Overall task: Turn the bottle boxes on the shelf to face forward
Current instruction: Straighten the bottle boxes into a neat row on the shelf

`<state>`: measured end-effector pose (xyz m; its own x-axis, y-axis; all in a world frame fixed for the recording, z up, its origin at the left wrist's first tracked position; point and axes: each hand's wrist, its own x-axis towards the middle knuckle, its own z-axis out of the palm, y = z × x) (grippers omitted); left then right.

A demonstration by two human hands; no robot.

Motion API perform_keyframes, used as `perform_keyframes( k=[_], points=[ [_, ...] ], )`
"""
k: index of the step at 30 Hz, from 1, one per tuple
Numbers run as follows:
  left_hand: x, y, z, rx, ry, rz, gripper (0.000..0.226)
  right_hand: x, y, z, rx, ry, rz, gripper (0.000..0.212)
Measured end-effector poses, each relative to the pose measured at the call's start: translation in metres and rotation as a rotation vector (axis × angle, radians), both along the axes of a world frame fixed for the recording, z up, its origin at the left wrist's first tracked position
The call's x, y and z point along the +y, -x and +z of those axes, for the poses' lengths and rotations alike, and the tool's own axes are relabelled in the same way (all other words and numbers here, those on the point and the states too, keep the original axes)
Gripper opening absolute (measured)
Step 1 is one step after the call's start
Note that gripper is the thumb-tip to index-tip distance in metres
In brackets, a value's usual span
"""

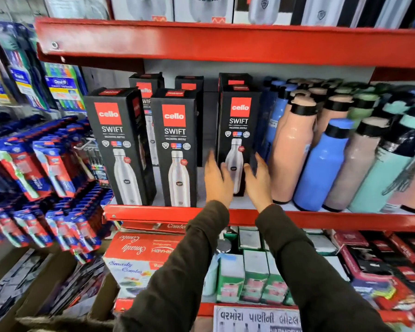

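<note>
1. Flanking the rightmost front bottle box (238, 130), the left hand (217, 179) and right hand (258, 179) rest open-fingered against its lower sides; whether they squeeze it I cannot tell, as motion blur smears the fingers.
2. The box is a tall, matte black cardboard carton with a red square logo, upright, printed face forward, on the red metal shelf (153, 213).
3. At nine o'clock from it stand the middle box (175, 149) and the left box (116, 144), like cartons, faces forward.
4. At three o'clock lean smooth, rounded plastic bottles (321, 161) in peach, blue and mint.
5. Dark knit sleeves (189, 271) cover both forearms.
</note>
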<state>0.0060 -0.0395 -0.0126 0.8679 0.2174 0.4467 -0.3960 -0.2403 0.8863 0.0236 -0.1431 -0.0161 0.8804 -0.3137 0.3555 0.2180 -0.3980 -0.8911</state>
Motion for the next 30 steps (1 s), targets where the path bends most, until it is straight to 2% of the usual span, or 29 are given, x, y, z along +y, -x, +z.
perform_keyframes(
  k=[3, 6, 23, 30],
  points=[
    [-0.002, -0.019, -0.001, 0.222, 0.056, -0.023, 0.046, -0.008, -0.006, -0.001, 0.102, 0.016, 0.058, 0.051],
    [0.003, -0.025, -0.004, 0.295, 0.110, -0.068, 0.041, -0.011, -0.007, -0.003, 0.123, 0.023, 0.090, 0.049],
    [0.014, 0.025, -0.015, 0.215, 0.041, 0.014, 0.043, -0.018, 0.046, -0.012, 0.009, 0.039, 0.119, 0.040],
    [0.016, 0.041, -0.018, 0.193, 0.034, -0.004, 0.042, -0.018, 0.062, -0.011, 0.009, 0.050, 0.139, 0.043]
  ],
)
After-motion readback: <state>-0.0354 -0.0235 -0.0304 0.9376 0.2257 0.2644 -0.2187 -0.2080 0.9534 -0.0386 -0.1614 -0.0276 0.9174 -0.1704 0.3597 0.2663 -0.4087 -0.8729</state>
